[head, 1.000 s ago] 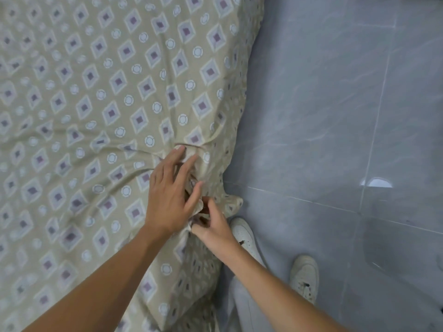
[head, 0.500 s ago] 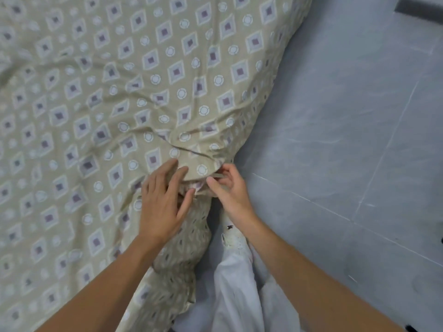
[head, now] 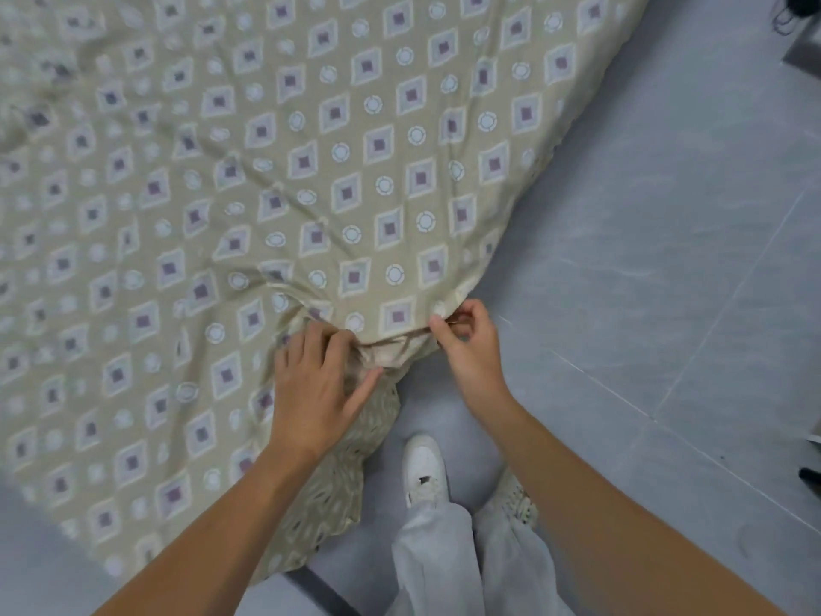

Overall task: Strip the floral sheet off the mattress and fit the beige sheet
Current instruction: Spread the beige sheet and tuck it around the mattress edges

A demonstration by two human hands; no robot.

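Both hands' curled fingers (head: 448,324) pinch the beige sheet (head: 311,171) hem.

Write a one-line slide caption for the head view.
Both hands, left hand and right hand, grip the beige sheet at its corner.
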